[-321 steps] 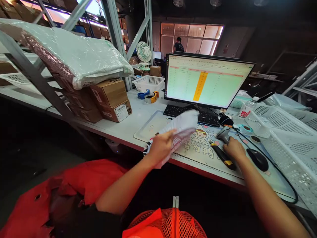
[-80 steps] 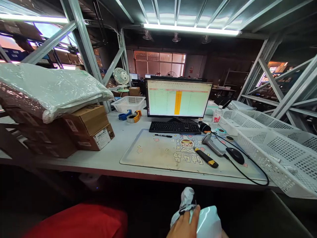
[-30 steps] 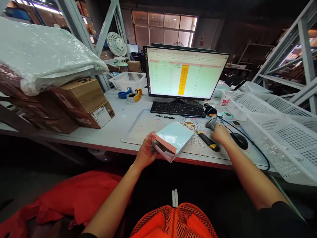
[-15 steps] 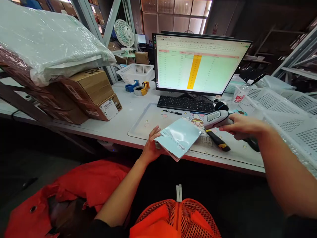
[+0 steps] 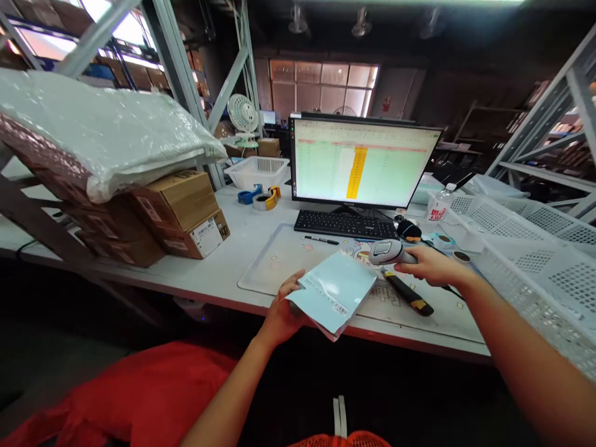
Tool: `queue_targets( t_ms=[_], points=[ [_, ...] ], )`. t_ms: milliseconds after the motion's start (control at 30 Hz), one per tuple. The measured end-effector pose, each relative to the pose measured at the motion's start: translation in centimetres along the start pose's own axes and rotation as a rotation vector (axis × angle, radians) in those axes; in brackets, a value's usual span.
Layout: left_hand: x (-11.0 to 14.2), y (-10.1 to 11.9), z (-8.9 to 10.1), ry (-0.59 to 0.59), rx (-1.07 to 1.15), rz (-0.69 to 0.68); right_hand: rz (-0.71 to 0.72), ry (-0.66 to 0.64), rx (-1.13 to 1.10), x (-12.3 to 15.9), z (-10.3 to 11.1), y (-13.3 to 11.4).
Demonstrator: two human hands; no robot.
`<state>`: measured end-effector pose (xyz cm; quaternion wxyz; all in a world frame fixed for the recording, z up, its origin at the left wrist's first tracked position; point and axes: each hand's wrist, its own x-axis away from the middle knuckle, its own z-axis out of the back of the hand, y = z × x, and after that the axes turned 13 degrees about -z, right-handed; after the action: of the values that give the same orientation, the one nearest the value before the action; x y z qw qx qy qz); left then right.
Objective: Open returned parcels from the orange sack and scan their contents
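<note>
My left hand (image 5: 282, 310) grips a pale blue plastic parcel (image 5: 331, 292) by its left edge, above the table's front edge. A small barcode label shows on the parcel's near side. My right hand (image 5: 433, 266) is closed round a grey handheld barcode scanner (image 5: 387, 251), whose head points left and down at the parcel's top right corner. A black and yellow utility knife (image 5: 406, 294) lies on the printed desk mat (image 5: 279, 267) just under the scanner.
A monitor (image 5: 361, 161) with a green spreadsheet stands behind a black keyboard (image 5: 347, 224). Cardboard boxes (image 5: 179, 214) under a bagged bundle sit at left. White mesh baskets (image 5: 526, 248) fill the right. Tape dispensers (image 5: 261, 197), a pen (image 5: 321, 240) and a bottle (image 5: 437, 208) lie around. Red cloth (image 5: 139, 397) is below.
The scanner has come closer to the parcel and lower, its head now over the parcel's corner. The parcel stays in my left hand, tilted a little more toward me.
</note>
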<state>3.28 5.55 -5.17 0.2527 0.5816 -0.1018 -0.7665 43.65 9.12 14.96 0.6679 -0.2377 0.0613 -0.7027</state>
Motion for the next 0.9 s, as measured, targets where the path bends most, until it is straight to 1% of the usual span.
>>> queue_targets(
  t_ms=[67,100,133,167,233,300,400,467,533,600,667,767,900],
  points=[
    [0.2,-0.3,0.0,-0.003,-0.001,-0.010,-0.104,0.279,0.107,-2.4,-1.7,2.5],
    [0.3,-0.4,0.0,-0.014,0.002,-0.023,-0.177,0.376,0.139,-3.5,-2.6,3.6],
    [0.3,-0.4,0.0,-0.019,0.004,-0.031,-0.241,0.437,0.157,-4.2,-3.5,4.7],
    [0.3,-0.3,0.1,-0.022,0.004,-0.036,-0.297,0.468,0.163,-4.8,-4.4,5.5],
    [0.1,-0.1,0.1,-0.020,-0.009,-0.041,-0.367,0.481,0.161,-5.3,-5.7,6.6],
    [0.0,0.1,0.0,-0.017,-0.029,-0.032,-0.415,0.500,0.165,-5.4,-6.5,6.8],
    [-0.3,0.4,-0.2,-0.012,-0.062,0.004,-0.428,0.589,0.169,-6.1,-6.7,5.4],
    [-0.5,0.5,-0.4,0.002,-0.097,0.019,-0.356,0.646,0.178,-7.4,-6.5,3.8],
    [-0.6,0.7,-0.4,0.004,-0.136,0.029,-0.224,0.633,0.196,-9.4,-6.4,1.9],
    [-0.8,0.8,-0.4,-0.014,-0.157,0.034,-0.100,0.561,0.213,-11.7,-6.7,0.1],
    [-0.9,0.9,-0.2,-0.035,-0.155,0.030,-0.031,0.490,0.216,-13.7,-7.2,-1.4],
    [-1.0,0.9,0.1,-0.034,-0.150,0.001,-0.023,0.437,0.193,-15.6,-7.8,-3.0],
    [-0.8,0.6,0.1,-0.017,-0.179,-0.009,-0.027,0.391,0.150,-16.0,-7.5,-4.2]
  ],
)
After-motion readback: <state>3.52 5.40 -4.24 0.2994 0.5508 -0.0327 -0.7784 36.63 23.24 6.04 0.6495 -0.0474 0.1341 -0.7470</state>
